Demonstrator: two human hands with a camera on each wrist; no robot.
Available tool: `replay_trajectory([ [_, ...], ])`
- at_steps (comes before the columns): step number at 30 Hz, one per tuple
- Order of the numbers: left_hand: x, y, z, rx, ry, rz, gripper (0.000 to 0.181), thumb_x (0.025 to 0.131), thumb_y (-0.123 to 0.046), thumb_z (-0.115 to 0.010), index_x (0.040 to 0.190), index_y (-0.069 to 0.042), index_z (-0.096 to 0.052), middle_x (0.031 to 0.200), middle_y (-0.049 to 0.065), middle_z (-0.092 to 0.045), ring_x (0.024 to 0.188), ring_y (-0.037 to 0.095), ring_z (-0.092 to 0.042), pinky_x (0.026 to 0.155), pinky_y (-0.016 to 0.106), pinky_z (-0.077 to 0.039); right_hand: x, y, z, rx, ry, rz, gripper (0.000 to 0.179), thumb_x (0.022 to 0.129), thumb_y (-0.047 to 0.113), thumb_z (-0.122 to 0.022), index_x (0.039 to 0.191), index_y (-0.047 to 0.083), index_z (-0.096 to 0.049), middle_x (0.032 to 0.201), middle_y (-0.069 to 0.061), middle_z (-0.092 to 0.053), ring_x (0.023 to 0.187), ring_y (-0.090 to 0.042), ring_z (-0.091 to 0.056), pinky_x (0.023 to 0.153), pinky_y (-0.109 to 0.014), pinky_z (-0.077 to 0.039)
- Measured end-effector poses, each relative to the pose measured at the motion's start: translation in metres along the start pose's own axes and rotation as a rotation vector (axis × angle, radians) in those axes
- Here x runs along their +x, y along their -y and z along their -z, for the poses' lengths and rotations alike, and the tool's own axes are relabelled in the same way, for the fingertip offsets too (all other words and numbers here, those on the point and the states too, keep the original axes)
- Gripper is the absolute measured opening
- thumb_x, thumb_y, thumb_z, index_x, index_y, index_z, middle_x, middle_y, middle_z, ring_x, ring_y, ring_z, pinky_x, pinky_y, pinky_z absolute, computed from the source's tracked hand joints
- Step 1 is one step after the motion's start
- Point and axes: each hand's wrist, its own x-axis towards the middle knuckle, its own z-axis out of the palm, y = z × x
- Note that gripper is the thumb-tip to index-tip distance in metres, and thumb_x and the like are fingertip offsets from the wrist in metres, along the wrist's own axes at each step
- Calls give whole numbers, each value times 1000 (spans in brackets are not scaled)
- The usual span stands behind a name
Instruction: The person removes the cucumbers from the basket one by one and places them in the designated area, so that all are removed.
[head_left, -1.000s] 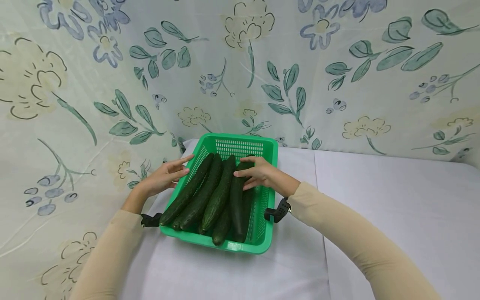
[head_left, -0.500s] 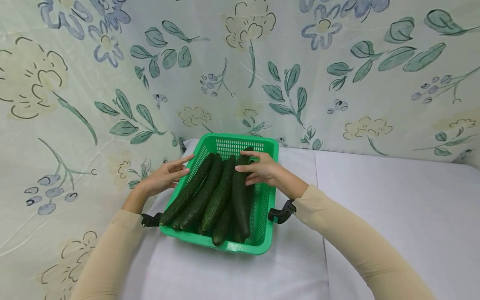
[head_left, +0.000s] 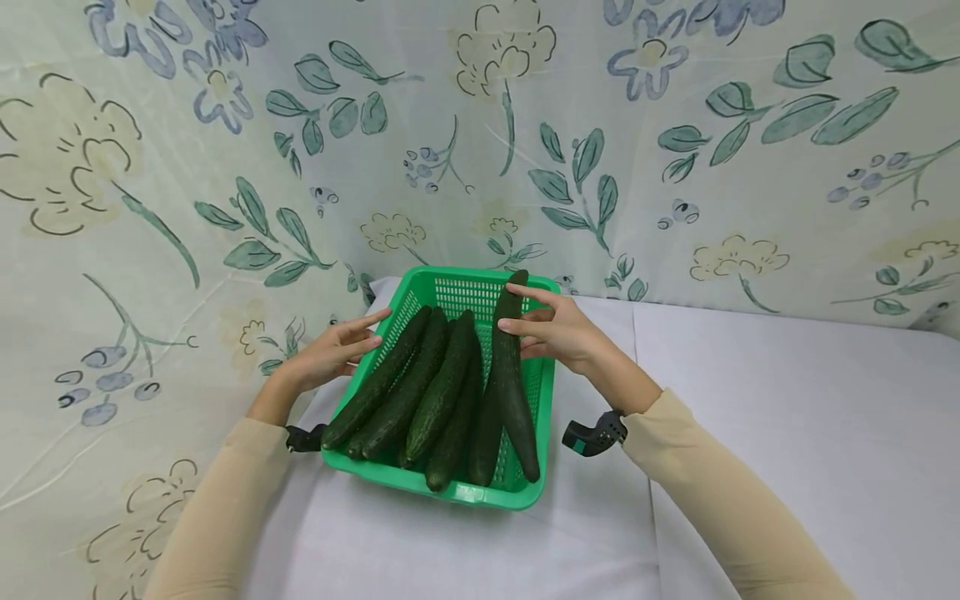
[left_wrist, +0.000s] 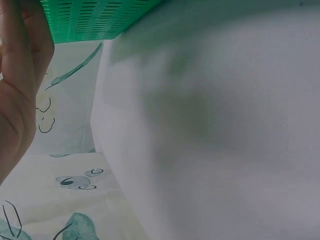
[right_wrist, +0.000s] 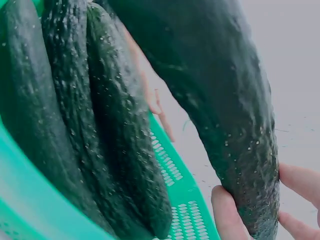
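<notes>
A green plastic basket (head_left: 375, 473) with slotted walls holds several long dark-green cucumbers (head_left: 442, 392), lying side by side lengthwise. My right hand (head_left: 567, 335) pinches another cucumber (head_left: 514, 392) near its far end, thumb on one side and fingers on the other. This cucumber slants along the basket's right side, its far tip overlapping the back rim in the head view. In the right wrist view, the held cucumber (right_wrist: 215, 95) stands apart from the others, fingertips at its lower end. My left hand (head_left: 324, 358) touches the basket's left rim with extended fingers.
The basket stands on a white cloth-covered table (head_left: 735, 467). A floral curtain (head_left: 450, 125) hangs behind and to the left, close to the basket's back edge. Black straps with small devices (head_left: 596, 433) sit on both wrists.
My right hand has moved right and lifted its cucumber away from the others, toward the basket's right side. My left hand has stayed at the left rim.
</notes>
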Motion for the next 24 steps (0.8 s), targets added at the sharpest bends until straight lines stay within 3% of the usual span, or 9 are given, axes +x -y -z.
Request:
replay_trajectory([
  [5, 0, 1, 0, -8, -1, 5, 58, 105, -32, -54, 158, -34, -31, 143, 13, -40, 58, 12, -33, 57, 31, -38, -11, -1, 15, -21, -34, 35, 67, 96, 13, -69, 155, 23, -39, 142, -25, -36, 80, -23, -61, 71, -34, -58],
  [10, 2, 1, 0, -13, -2, 12, 58, 105, -31, -54, 158, -34, -31, 147, 11, -38, 58, 11, -33, 57, 29, -39, -24, -5, 31, -56, -81, 59, 69, 96, 13, -70, 157, 21, -37, 135, -27, -41, 87, -27, -63, 75, -36, -58],
  [24, 2, 1, 0, -29, 6, 13, 58, 105, -31, -54, 158, -35, -30, 148, 13, -35, 60, 11, -33, 56, 25, -38, -54, -27, 71, -103, -154, 57, 74, 96, 16, -70, 159, 15, -30, 147, -32, -29, 80, -21, -62, 75, -31, -57],
])
